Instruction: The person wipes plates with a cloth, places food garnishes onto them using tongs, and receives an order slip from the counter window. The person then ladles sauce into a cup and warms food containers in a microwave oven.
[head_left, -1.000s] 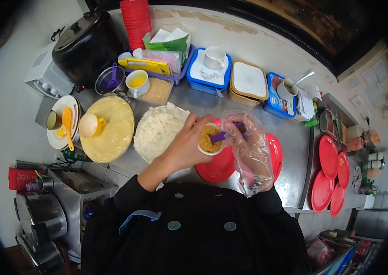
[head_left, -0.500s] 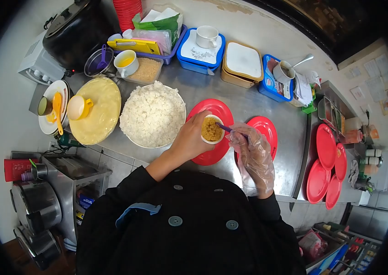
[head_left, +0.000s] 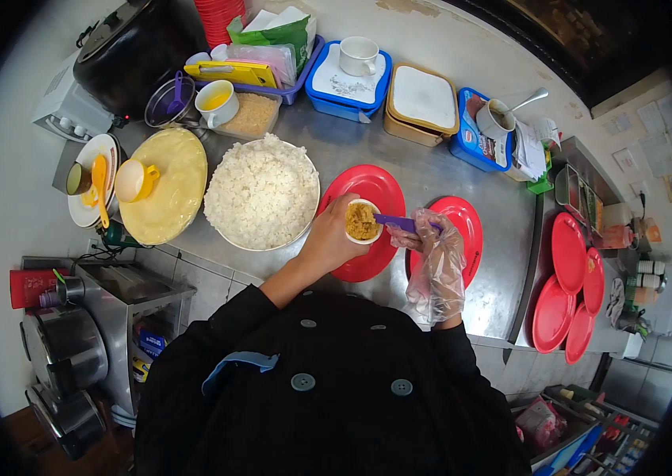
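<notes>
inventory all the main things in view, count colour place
round crumbly-filled cup: 1, white, centre
flat utensil: 1, purple, right of cup
heaped rice: 1 mound, white, left of cup
oval plates: 6, red, two mid-counter, four right
round plastic-wrapped item: 1, pale yellow, left of rice
handled cup: 1, yellow, atop that item
round handled mugs: 3, white, toward back
rectangular opaque tubs: 3, two blue, one tan, back
large lidded cooker: 1, black, back left
left hand: 1, bare, holding white cup
right hand: 1, clear-gloved, holding utensil
</notes>
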Demonstrator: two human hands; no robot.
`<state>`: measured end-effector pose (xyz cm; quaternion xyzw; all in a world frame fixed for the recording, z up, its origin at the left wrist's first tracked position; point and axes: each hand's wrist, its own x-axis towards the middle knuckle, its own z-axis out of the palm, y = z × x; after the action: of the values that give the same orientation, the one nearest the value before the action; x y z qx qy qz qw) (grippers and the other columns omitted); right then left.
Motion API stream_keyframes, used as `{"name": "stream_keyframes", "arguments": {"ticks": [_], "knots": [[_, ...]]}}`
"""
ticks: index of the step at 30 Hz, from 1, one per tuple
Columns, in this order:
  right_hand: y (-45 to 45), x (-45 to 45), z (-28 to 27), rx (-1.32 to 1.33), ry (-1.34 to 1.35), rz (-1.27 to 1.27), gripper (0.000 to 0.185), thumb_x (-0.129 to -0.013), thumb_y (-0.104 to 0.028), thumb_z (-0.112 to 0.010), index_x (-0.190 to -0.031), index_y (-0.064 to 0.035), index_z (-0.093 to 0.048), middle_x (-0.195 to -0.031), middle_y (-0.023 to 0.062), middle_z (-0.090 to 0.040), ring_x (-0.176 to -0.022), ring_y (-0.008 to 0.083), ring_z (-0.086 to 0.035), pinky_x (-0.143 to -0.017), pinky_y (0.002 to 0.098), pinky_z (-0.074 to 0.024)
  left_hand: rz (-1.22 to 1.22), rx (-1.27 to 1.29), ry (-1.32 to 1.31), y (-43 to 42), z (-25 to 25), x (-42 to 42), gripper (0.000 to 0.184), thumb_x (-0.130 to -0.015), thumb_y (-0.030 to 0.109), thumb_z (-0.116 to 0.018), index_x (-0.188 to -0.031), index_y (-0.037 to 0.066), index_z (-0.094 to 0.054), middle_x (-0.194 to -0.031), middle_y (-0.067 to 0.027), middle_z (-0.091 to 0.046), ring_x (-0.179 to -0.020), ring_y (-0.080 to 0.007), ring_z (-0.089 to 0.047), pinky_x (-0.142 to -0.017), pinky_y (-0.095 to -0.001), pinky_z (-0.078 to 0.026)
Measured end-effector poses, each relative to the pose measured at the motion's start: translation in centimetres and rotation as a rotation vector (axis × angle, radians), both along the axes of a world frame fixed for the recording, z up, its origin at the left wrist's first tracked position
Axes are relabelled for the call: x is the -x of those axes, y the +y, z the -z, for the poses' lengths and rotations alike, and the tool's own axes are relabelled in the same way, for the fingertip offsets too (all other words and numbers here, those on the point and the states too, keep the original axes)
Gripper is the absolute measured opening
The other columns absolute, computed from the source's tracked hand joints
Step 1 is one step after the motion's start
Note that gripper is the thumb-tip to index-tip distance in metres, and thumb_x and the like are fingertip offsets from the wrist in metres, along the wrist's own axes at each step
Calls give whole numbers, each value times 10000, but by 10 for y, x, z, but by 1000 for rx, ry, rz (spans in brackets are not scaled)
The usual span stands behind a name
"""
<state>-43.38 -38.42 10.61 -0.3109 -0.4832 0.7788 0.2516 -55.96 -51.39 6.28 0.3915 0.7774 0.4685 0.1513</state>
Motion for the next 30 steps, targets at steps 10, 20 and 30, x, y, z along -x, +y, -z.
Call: {"name": "stream_keyframes", "arguments": {"ticks": [10,20,30], "knots": [[2,1,3,-135,5,-57,155,-910,-79,-522,-973,63,-516,-851,151,-604,-750,255,-667,-638,306,-562,-54,-49,41,4,12,-1,653,-593,169,-777,-1153,32,-470,-1046,-157,-578,-974,-317,-580,-841,-380,-464],[8,3,13,46,84,38,149,-893,-48,-533,-991,58,-497,-903,161,-584,-848,269,-653,-685,312,-557,-29,15,2,3,20,-2,689,-590,148,-764,-1178,16,-430,-1102,-191,-538,-1027,-349,-541,-874,-390,-444],[25,26,106,-215,35,-15,198,-882,-23,-534,-1075,15,-560,-959,73,-592,-830,131,-573,-786,237,-462,32,172,-71,-9,48,-6,729,-570,155,-764,-1190,-22,-422,-1169,-219,-505,-1082,-359,-509,-924,-382,-422]]}}
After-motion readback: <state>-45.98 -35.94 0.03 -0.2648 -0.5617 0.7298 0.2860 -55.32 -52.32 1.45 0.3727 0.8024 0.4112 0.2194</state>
